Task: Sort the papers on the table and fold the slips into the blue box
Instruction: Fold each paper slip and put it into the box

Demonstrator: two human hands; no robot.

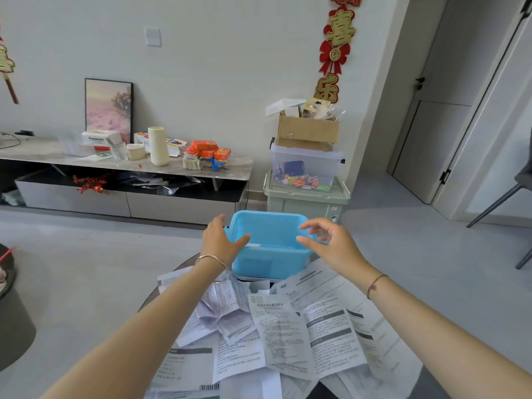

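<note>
A blue plastic box (267, 263) stands at the far edge of the dark round table (161, 286). A small white slip (253, 245) lies inside it near the front wall. My left hand (220, 241) rests against the box's left side, thumb over the rim, fingers behind it. My right hand (325, 243) hovers at the box's right rim with fingers spread and relaxed, holding nothing. Several printed papers (288, 326), some crumpled and some unfolded, cover the table between my forearms.
Beyond the table, stacked storage bins (306, 185) with a cardboard box on top stand by the wall. A low TV cabinet (123, 168) holds packets and cups. A dark stool (11, 306) is at the left, chair legs (501, 203) at the right.
</note>
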